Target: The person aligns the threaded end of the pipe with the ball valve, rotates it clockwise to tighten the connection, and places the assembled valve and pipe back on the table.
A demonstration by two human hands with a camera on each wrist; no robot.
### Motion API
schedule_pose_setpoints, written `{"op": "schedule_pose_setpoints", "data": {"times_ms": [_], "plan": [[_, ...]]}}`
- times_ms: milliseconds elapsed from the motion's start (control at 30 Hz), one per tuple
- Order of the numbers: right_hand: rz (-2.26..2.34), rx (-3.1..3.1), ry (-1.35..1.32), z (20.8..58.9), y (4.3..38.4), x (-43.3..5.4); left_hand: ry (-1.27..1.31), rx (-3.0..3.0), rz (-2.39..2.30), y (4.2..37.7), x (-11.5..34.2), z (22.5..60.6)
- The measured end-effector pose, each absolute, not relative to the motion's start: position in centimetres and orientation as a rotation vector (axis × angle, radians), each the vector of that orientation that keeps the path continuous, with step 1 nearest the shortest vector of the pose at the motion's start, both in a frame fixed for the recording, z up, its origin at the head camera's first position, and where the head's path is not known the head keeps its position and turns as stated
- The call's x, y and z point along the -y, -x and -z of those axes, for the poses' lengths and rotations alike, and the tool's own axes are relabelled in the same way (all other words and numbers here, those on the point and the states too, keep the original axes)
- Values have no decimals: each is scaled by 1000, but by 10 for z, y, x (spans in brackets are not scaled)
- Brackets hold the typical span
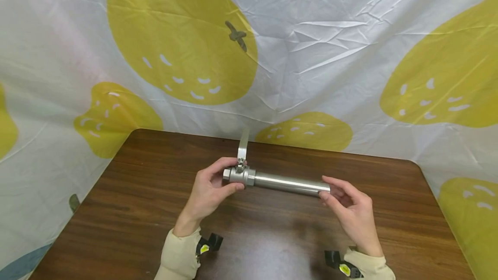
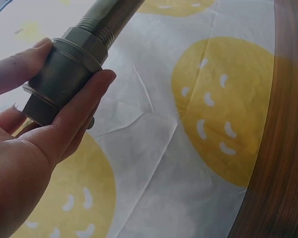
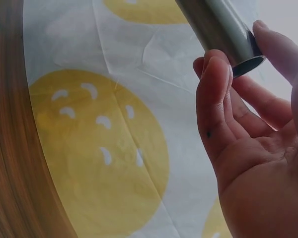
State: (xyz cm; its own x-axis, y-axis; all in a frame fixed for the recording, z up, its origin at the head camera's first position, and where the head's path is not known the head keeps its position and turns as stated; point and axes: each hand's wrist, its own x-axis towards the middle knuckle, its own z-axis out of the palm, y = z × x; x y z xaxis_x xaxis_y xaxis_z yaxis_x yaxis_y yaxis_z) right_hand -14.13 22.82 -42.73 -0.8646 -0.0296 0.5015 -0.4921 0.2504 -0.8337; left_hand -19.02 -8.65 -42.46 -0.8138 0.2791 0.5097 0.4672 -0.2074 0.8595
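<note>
Head view, yellow labels (image 1: 204, 249) illegible, left hand (image 1: 205, 193) gripping silver lever-handled metal valve (image 1: 239, 176), right hand (image 1: 355, 211) pinching silver metal tube (image 1: 289, 184) at one end.

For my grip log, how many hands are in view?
2: the left hand grips the valve; the right hand pinches the pipe at its open end.

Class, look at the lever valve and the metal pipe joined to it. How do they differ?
The valve is short and stepped; the pipe is longer and mostly smooth.
The valve carries a flat lever; the pipe has none.
The valve is held in the left grip, the pipe by its open end in the right grip.
Both are silvery metal.
</note>
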Motion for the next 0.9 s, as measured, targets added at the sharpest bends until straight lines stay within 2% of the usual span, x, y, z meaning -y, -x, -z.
{"op": "schedule_pose_setpoints", "data": {"times_ms": [200, 533, 900], "plan": [[-1842, 1964, -639, 430, 144, -227, 885, 1892, 2174, 190, 87, 424], [-1857, 1861, -795, 432, 148, -226, 879, 1903, 2170, 190, 88, 424], [-1746, 2004, -658, 432, 143, -227, 886, 1910, 2171, 191, 89, 425]]}}
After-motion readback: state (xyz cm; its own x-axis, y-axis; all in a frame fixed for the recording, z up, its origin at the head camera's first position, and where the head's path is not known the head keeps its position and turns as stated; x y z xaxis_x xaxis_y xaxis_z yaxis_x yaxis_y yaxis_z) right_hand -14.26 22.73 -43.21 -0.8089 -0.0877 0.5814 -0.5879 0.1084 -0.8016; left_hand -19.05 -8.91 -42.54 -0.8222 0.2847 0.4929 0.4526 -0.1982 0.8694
